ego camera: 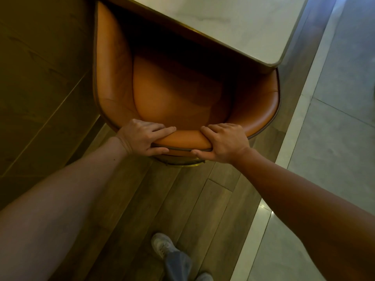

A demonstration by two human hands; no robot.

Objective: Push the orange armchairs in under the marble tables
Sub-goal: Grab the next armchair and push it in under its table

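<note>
An orange leather armchair (178,94) stands right in front of me, seen from above. The front of its seat is tucked beneath the pale marble table (233,23), whose brass-edged rim crosses the chair's arms. My left hand (142,138) grips the top of the backrest, fingers over the inside and thumb along the outer piping. My right hand (223,141) grips the same rim a little to the right, thumb underneath. A brass base ring (182,164) shows below the backrest.
A dark wood-panelled wall (40,78) runs close along the chair's left side. Wooden floorboards (182,209) lie under me, with grey stone tiles (334,138) to the right. My shoe and trouser leg (170,254) are at the bottom.
</note>
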